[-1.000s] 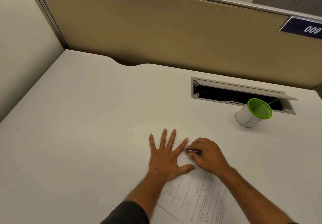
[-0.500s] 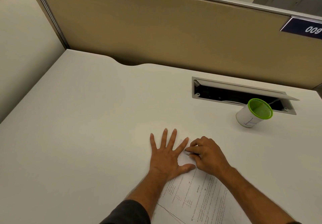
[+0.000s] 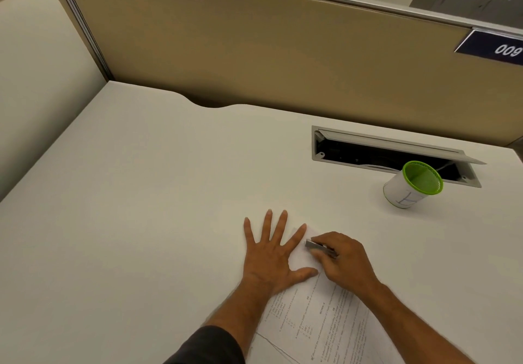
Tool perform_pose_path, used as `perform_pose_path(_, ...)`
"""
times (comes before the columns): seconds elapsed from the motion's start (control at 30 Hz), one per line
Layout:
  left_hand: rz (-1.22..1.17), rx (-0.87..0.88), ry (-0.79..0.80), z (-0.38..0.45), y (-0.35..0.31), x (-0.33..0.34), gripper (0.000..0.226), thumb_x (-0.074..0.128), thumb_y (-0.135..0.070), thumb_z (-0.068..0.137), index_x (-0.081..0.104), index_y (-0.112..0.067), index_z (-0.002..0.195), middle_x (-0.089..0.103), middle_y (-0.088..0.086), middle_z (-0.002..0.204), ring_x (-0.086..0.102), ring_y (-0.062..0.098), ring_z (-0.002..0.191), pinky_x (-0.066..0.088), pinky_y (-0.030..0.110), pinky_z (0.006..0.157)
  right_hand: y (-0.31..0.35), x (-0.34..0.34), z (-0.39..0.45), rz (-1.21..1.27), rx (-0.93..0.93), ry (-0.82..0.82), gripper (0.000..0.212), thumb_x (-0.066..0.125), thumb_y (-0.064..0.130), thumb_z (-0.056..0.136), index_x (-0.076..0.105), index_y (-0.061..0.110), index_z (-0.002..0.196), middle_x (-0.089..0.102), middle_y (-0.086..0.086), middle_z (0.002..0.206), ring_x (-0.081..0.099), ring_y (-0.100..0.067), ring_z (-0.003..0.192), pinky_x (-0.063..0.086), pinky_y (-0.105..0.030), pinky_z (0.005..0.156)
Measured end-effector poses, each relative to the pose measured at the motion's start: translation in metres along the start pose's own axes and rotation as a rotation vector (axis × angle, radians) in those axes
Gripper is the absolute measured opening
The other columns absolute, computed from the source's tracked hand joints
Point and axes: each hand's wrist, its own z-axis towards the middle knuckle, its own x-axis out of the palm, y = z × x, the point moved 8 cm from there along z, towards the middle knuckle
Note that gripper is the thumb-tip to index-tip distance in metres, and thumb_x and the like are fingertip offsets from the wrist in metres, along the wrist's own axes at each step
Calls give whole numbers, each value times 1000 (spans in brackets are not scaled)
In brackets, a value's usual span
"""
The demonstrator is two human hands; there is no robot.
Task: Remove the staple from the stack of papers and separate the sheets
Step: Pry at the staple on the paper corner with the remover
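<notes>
- My left hand (image 3: 268,256) lies flat with the fingers spread wide, palm down on the far corner of the stack of papers (image 3: 317,315); it grips nothing and only pins the sheets to the white desk (image 3: 141,193).
- The stack runs from under that palm toward the near right, printed side up, and off the near edge of the view. I judge it light, thin and floppy, likely to slide on the smooth desk unless I keep weight on it, and easy to tear at the stapled corner.
- The staple itself I cannot make out; I take it to sit in the small patch of bare paper between my two hands, at the far corner.
- My right hand (image 3: 342,259) is closed around a small grey metal tool (image 3: 318,247), most likely a staple remover, pinched between thumb and fingers, with its tip pointing left, just beside my left index finger and low over the paper.
- The hold I want on the paper is flat pressure close to the staple on both sides, not a pinch, so that the corner stays stiff while the tool levers. The staple should be small, hard and sharp once lifted.
- Well apart at the far right, a green mesh pen cup (image 3: 413,185) with a white wrap stands beside the open cable tray (image 3: 390,151), clear of the work.
</notes>
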Motion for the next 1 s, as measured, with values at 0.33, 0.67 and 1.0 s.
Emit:
perform_pose_path(0.33,-3,-2,10,0,-1,-2,96,12,-96,72,-12,-47,151,-19,2,165,-25,33,148,-23,72,108,-22,9,6,158,276,60,25,79,26,77,76,24,101,71,14,91,64,1,80,48,-7,68)
perform_pose_path(0.67,-10,-5,2,0,-1,-1,96,10,-97,71,-11,-48,151,-17,2,165,-25,33,149,-21,73,108,-21,14,13,93,342,85,25,78,28,78,77,22,102,75,9,93,63,-3,78,53,-20,77)
perform_pose_path(1.0,21,-8,8,1,0,1,95,6,-96,72,-12,-48,151,-16,2,166,-24,33,149,-14,75,108,-39,19,7,607,789,99,11,79,11,76,70,10,82,74,-16,68,72,-30,56,59,-37,53)
